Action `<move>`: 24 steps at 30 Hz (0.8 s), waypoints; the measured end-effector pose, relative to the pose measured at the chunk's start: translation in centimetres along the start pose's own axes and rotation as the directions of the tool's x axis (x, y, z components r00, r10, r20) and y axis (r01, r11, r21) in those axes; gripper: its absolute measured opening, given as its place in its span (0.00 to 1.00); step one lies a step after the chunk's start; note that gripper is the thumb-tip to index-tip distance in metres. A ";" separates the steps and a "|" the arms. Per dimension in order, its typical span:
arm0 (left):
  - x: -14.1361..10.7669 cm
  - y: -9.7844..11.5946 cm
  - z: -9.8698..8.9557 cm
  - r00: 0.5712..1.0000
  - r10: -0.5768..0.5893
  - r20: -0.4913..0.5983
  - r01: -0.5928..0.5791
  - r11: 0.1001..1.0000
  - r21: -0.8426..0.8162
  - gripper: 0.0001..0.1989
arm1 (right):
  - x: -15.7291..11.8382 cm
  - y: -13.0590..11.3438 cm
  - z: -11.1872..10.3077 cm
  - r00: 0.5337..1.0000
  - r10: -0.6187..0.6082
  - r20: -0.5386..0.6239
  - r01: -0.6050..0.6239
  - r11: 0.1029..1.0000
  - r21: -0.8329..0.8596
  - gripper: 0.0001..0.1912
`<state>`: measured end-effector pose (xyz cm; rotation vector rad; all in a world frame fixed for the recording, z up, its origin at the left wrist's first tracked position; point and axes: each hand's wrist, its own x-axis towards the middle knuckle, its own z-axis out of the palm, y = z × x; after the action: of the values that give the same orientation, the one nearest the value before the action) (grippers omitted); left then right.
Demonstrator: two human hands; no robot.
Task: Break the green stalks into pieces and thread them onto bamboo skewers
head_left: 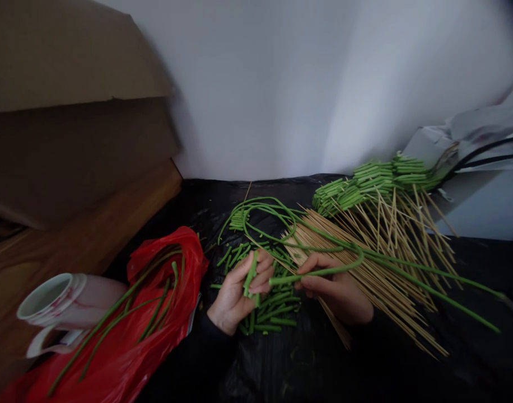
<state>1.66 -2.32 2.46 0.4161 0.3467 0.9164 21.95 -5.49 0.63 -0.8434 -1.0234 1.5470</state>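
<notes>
My left hand (239, 288) is closed around a few short cut pieces of garlic scape (250, 274). Just to its right, my right hand (334, 288) pinches a long garlic scape (319, 273) near one end, which points at the left hand. The rest of that stem curves back among other long scapes (277, 210) looped on the black plastic sheet (281, 364). A loose pile of short green pieces (277, 313) lies beneath and between my hands. Beyond my right hand, a bundle of thin bamboo skewers (365, 280) spreads out to the right.
Skewered rows of green pieces (374, 182) are stacked near the white wall (256, 84). A red plastic bag (168, 313) with scapes lies left, beside a pale mug (84, 296) on its side. A cardboard box (75, 61) stands back left; a grey-white box (479, 207) stands right.
</notes>
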 end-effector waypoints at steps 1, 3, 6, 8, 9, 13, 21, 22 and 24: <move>-0.1 0.5 0.0 1.000 0.014 0.007 -0.013 0.998 -0.063 0.12 | 0.0 -0.2 -0.2 1.000 0.003 -0.013 -0.003 0.999 0.032 0.09; -0.1 1.3 0.0 0.999 0.048 0.007 -0.047 0.992 -0.115 0.11 | 0.0 -0.5 -0.5 1.000 0.005 -0.023 -0.003 0.996 0.091 0.10; 0.0 1.6 -0.2 1.000 -0.002 0.030 0.001 1.000 0.022 0.09 | 0.0 -0.5 -0.6 1.000 0.021 0.010 -0.022 0.996 0.086 0.10; 0.1 1.1 -0.3 0.998 -0.052 0.042 0.042 0.977 0.208 0.10 | -0.1 -0.2 -0.5 0.998 0.049 0.049 -0.052 0.998 0.045 0.10; 0.1 0.7 -0.3 0.997 -0.066 0.038 0.051 0.948 0.315 0.12 | -0.1 0.0 -0.4 0.995 0.066 0.071 -0.067 0.998 0.020 0.10; -0.4 -0.5 0.0 0.994 -0.110 -0.015 0.089 0.719 0.689 0.16 | -0.2 0.5 -0.1 0.985 0.098 0.142 -0.090 0.994 -0.060 0.10; -0.8 -0.2 0.7 0.932 -0.332 -0.148 0.306 0.497 0.812 0.15 | 0.0 0.1 -0.3 0.995 0.059 0.080 -0.059 0.998 -0.003 0.11; -0.8 -0.2 0.7 0.930 -0.340 -0.142 0.305 0.494 0.814 0.14 | 0.0 -0.1 -0.3 0.999 0.042 0.034 -0.043 0.999 0.025 0.12; -0.7 -0.2 0.6 0.928 -0.347 -0.135 0.303 0.492 0.816 0.15 | 0.1 -0.4 -0.5 0.999 0.022 -0.026 -0.020 0.998 0.053 0.12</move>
<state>1.67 -3.12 2.97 1.2151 0.7993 0.2919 22.51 -5.28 0.76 -0.8387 -0.9537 1.5695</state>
